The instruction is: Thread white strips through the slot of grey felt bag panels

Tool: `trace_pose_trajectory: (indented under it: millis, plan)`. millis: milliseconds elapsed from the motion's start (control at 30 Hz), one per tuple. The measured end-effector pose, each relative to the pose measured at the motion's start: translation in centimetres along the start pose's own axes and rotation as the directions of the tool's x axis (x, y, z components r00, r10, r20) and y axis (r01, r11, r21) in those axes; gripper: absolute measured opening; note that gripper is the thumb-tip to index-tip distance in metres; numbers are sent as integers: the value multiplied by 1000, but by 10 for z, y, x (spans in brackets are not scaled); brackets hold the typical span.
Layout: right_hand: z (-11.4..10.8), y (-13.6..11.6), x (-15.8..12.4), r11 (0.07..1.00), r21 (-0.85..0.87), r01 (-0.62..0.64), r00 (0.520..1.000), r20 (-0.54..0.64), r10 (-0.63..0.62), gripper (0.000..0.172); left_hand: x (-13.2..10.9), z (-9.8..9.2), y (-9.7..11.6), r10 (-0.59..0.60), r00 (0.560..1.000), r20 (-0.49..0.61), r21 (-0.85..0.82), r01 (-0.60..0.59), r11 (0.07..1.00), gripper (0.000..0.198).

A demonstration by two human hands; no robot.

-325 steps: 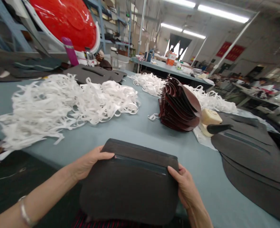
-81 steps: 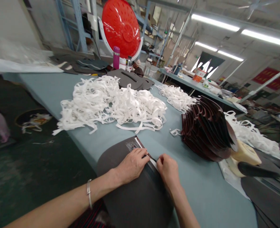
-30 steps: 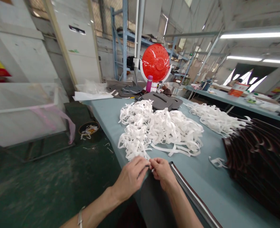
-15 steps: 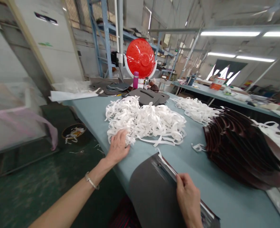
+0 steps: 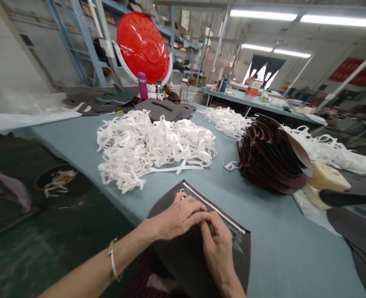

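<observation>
The left hand (image 5: 178,219) lies on a dark piece (image 5: 235,260), but I can't tell if it grips. The right hand (image 5: 218,248) pinches the white strip (image 5: 210,205). The piece hangs over the table (image 5: 279,252) edge, well apart from the white pile (image 5: 152,149).

No words can be read here. The red banners (image 5: 350,69) on the far wall carry pale marks too small and blurred to make out, and the orange box (image 5: 253,91) on the far table shows only illegible markings.
</observation>
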State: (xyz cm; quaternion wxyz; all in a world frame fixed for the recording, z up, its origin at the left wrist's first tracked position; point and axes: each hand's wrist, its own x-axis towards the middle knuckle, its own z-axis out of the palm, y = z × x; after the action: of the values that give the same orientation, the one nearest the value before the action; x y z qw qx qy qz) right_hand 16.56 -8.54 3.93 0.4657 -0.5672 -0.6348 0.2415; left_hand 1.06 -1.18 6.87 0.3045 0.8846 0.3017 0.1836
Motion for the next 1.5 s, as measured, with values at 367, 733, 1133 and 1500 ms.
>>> trace_pose_trajectory:
  millis: [367,733,1133,1500]
  plan:
    - [-72,39,-60,936,-300,-183,982,0,191,22,-36,11,-4,-160,941,299,-252,240,938,22]
    - [-85,63,-59,823,-453,-343,925,-9,380,34,-29,15,-32,-491,863,-121,-146,474,868,23]
    - [-87,69,-57,768,-446,-459,869,-44,493,40,-25,20,-24,-150,987,-56,-89,144,986,12]
    - [-89,68,-56,774,-461,-435,865,26,502,42,-25,5,-30,-427,902,-55,-119,419,900,19]
